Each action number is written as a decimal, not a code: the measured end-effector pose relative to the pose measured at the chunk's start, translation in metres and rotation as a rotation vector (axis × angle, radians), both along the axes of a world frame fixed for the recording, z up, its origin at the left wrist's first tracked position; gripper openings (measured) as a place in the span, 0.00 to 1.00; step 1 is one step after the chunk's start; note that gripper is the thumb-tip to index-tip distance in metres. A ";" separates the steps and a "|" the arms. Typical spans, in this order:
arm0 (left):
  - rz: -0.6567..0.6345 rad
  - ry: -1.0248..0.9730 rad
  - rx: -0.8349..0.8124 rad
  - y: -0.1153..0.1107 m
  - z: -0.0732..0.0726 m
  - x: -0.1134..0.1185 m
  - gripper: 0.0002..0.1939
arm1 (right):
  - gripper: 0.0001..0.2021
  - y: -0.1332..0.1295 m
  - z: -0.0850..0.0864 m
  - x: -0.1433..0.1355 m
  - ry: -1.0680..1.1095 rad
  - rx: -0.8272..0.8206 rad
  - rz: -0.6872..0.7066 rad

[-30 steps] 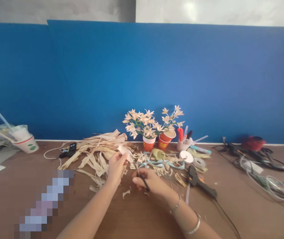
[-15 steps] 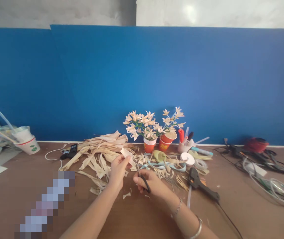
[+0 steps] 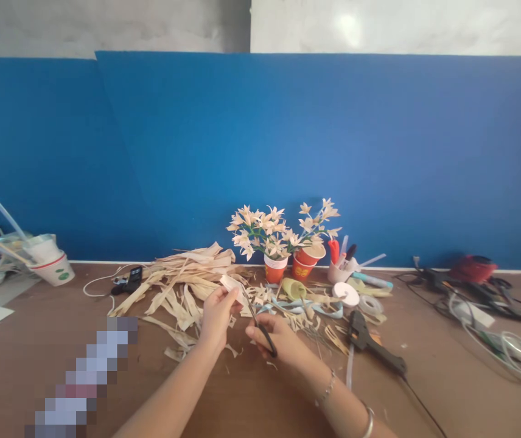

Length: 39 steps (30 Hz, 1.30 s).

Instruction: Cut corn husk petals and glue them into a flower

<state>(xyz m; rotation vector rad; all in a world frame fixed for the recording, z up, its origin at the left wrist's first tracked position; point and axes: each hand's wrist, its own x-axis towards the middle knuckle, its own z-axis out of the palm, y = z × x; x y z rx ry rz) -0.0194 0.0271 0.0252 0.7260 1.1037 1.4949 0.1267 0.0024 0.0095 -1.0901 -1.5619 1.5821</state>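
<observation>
Pinched in my left hand is a pale piece of corn husk, its end sticking up past the fingertips. My right hand grips dark-handled scissors, whose blades point up and left to the edge of the husk. Whether the blades are closed on it I cannot tell. Small cut scraps lie on the table below my hands. Behind and left of them spreads a heap of dried husks. Husk flowers on green stems stand in a red cup beyond my hands.
A second red cup with flowers stands behind. To the right lie a glue gun with its cord, a white disc, tape rolls and tangled cables. White cups with straws stand at the left. A blue partition closes the back.
The scissors have swung slightly against the husk, and a small scrap below my hands has shifted. Both hands stay nearly in place; the whole view has moved down a little.
</observation>
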 end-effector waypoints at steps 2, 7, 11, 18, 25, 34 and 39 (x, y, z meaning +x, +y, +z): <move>-0.005 -0.011 -0.004 0.000 0.000 -0.001 0.16 | 0.20 0.000 0.000 0.000 -0.003 0.005 -0.006; -0.043 -0.034 -0.008 0.001 0.000 -0.003 0.16 | 0.19 0.001 0.003 0.002 -0.015 0.006 0.001; -0.074 -0.054 -0.019 0.001 0.001 -0.004 0.16 | 0.19 0.001 0.004 0.003 -0.028 0.011 -0.003; -0.101 -0.041 -0.006 0.002 0.003 -0.005 0.17 | 0.20 0.001 0.005 0.004 -0.034 0.017 0.011; -0.117 0.020 -0.011 0.003 0.004 -0.008 0.18 | 0.21 -0.002 0.020 0.004 -0.095 0.016 0.017; -0.152 0.060 -0.042 0.005 0.006 -0.013 0.18 | 0.21 -0.001 0.017 0.008 -0.096 0.030 0.062; -0.192 0.081 -0.057 0.005 0.010 -0.015 0.17 | 0.20 0.002 0.013 0.013 -0.144 0.019 0.118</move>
